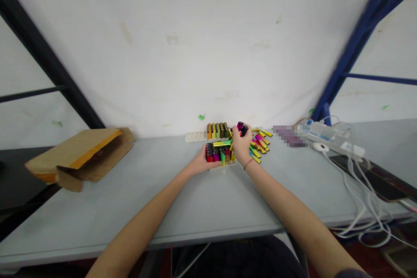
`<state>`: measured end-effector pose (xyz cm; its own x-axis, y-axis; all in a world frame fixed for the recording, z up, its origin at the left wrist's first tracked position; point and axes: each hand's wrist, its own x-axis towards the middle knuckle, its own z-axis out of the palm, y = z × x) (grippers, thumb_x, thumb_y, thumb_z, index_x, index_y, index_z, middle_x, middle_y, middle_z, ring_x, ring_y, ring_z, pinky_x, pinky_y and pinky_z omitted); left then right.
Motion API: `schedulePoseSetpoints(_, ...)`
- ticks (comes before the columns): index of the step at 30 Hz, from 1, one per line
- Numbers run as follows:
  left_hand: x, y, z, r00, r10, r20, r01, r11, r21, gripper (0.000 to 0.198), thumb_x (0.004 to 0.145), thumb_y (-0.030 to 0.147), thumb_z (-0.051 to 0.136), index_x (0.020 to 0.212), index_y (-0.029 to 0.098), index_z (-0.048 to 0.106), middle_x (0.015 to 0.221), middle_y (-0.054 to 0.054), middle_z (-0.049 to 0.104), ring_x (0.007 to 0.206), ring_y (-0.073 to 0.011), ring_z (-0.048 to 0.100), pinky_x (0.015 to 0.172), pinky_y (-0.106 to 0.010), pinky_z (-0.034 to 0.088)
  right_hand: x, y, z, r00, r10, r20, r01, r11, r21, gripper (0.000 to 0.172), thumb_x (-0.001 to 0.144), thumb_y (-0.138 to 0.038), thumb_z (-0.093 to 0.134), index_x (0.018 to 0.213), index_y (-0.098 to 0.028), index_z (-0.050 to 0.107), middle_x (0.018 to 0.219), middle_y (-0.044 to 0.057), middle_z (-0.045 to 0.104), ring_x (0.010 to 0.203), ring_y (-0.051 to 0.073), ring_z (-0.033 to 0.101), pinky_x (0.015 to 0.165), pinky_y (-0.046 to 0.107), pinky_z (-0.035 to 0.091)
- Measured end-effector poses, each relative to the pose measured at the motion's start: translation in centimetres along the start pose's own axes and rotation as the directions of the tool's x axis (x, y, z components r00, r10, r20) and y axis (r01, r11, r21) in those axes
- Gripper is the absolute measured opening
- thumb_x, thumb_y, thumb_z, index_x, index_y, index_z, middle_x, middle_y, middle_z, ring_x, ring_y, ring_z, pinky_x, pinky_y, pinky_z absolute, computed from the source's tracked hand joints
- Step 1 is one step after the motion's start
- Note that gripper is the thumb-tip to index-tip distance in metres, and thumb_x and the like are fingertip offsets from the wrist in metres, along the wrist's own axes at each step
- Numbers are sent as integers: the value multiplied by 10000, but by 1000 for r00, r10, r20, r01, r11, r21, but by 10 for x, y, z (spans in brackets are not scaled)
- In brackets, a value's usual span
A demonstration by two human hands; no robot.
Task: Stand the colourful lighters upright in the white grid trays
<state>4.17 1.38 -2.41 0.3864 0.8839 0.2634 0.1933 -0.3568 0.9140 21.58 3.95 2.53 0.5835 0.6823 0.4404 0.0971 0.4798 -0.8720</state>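
Note:
My left hand (199, 163) is closed on the near left side of a small tray of shiny coloured lighters (219, 152) at the far middle of the grey table (202, 200). My right hand (241, 143) is closed around a dark pink and purple lighter (241, 127), held just above and to the right of that tray. A second row of yellow, green and brown lighters (217, 130) stands upright behind it, in a white holder (195, 137). Several loose metallic lighters (260, 141) lie fanned out on the table just right of my right hand.
An open brown cardboard box (81, 156) lies on its side at the table's left. A white power strip (335, 139) with tangled white cables (361, 200) sits at the right. A white wall stands right behind the table; black and blue frame posts flank it.

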Motion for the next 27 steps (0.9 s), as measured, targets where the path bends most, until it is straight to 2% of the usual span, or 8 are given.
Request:
schedulePoseSetpoints(4, 0, 0, 0, 1000, 19, 14, -18, 1000, -5, 836, 631, 360, 830, 1287, 168, 349, 1298, -140, 510, 1205, -304, 497, 1024, -469, 397, 13, 4, 4, 975, 214, -50, -204, 966, 161, 235, 722, -352, 589, 846, -201, 459, 656, -44, 517, 565, 112, 505, 574, 245, 462)
schedulePoseSetpoints(8, 0, -1, 0, 999, 30, 22, -31, 999, 33, 825, 665, 370, 806, 1306, 165, 330, 1307, -142, 496, 1215, -299, 481, 1033, -459, 383, 39, 15, -1, 907, 408, -105, -381, 900, 211, 218, 737, -366, 551, 771, -224, 390, 628, -54, 512, 510, 97, 509, 497, 215, 447)
schedulePoseSetpoints(11, -1, -3, 1, 998, 47, 31, -48, 998, 44, 928, 661, 401, 803, 1378, 173, 259, 1356, -148, 447, 1253, -302, 439, 1060, -453, 344, 67, 28, -18, 863, 480, -160, -477, 877, 59, 167, 790, -362, 466, 751, -229, 373, 603, -48, 508, 511, 102, 525, 497, 210, 456)
schedulePoseSetpoints(14, 0, -2, -3, 997, 66, 29, -67, 997, 40, 1094, 667, 461, 784, 1466, 191, 87, 1424, -159, 359, 1301, -307, 378, 1083, -454, 301, 95, 44, -41, 867, 477, -145, -499, 834, -236, 166, 802, -364, 473, 753, -207, 449, 628, 7, 570, 589, 146, 584, 564, 253, 487)
schedulePoseSetpoints(17, 4, 11, -13, 989, 94, -114, -80, 988, 129, 1021, 763, 527, 676, 1494, 200, 41, 1427, -152, 341, 1325, -305, 331, 1087, -467, 275, 114, 55, -59, 909, 416, -19, -338, 709, -619, 233, 792, -391, 533, 805, -159, 546, 712, 95, 645, 743, 220, 637, 695, 311, 497)
schedulePoseSetpoints(19, 8, 26, -18, 968, 175, -178, -111, 941, 319, 853, 820, 512, 613, 1487, 216, 171, 1411, -130, 364, 1305, -286, 350, 1086, -452, 276, 120, 58, -63, 928, 359, 99, -144, 590, -795, 307, 798, -408, 554, 909, -123, 576, 842, 158, 673, 860, 262, 645, 768, 343, 484)
schedulePoseSetpoints(22, 15, 51, -19, 953, 299, -55, -213, 784, 584, 419, 904, 454, 513, 1256, 236, 575, 1248, -86, 511, 1202, -252, 449, 1070, -395, 302, 119, 59, -62, 920, 306, 244, 106, 405, -908, 411, 816, -418, 574, 1075, -101, 546, 1021, 219, 654, 972, 291, 632, 805, 360, 469)
schedulePoseSetpoints(27, 19, 72, -2, 974, 213, 75, -186, 571, 800, 287, 917, 383, 512, 1095, 238, 685, 1064, -73, 606, 1025, -250, 532, 945, -385, 382, 109, 60, -59, 867, 351, 354, 257, 293, -921, 440, 883, -444, 477, 1097, -71, 566, 1052, 248, 650, 994, 295, 632, 803, 346, 454)
